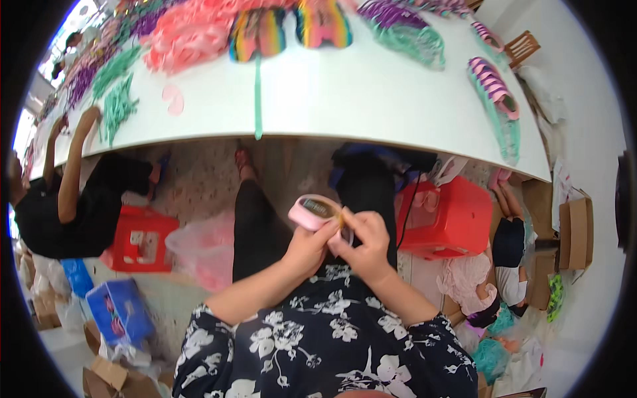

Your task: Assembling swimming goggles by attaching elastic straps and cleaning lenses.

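Note:
Over my lap, I hold up a small pink oval piece (309,213) with a dark panel on its face, similar in look to a slipper's sole; its exact kind is unclear. My left hand (308,250) closes around its lower side with the thumb on the edge. Against its right end press the bent fingers of my right hand (367,240), closed around a pink part of it. A small yellowish bit (343,217) shows between the fingertips, too blurred to name. Both hands meet here, hiding the piece's right end.
Ahead is a white table (199,119) with a pink heap (176,40), rainbow-striped pieces (257,33), green strips (119,109) and a green ribbon (258,99). A pink-and-purple stack (494,86) lies right. Red stools (448,219) flank me; another person (73,205) sits left.

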Available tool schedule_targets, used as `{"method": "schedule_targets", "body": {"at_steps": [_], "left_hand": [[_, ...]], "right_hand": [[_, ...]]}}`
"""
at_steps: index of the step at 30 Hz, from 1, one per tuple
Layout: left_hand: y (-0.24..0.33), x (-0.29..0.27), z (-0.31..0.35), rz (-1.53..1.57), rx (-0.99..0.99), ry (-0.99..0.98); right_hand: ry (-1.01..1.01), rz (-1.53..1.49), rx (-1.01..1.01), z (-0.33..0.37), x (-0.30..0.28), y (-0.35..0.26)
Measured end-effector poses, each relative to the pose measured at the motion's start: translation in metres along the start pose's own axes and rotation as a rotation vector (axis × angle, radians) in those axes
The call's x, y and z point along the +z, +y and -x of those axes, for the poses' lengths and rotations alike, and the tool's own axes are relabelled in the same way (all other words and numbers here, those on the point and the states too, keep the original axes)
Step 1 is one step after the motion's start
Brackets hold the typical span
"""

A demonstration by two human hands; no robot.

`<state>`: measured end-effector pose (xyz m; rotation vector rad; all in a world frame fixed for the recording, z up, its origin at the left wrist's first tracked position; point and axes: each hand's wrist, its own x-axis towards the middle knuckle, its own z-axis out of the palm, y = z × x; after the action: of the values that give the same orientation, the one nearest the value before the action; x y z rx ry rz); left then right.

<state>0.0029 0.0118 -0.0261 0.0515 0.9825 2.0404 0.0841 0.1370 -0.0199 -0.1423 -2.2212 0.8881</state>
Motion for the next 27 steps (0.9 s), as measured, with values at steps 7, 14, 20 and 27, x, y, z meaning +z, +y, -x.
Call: {"method": "schedule_targets", "body": {"at_steps": [7, 14, 20, 27], "left_hand": [[0.011, 0.004, -0.002, -0.191, 0.019, 0.118], [0.007, -0.011, 0.000, -0.263, -0.049, -0.031], [-0.006, -0.041, -0.015, -0.119, -0.103, -0.046], [0.009, -0.057, -0.027, -0.079, -0.234, 0.065]], "right_hand": [[-0.078, 0.155, -0.052, -0.030, -0.010, -0.005], [-0.324, -0.263, 0.106, -0.049, 0.002, 0.009], [-0.532, -0.020, -0.074, -0.089, -0.004, 0.009], [-0.024, -0.656, 0.374, -0.298, -0.037, 0.089]]}}
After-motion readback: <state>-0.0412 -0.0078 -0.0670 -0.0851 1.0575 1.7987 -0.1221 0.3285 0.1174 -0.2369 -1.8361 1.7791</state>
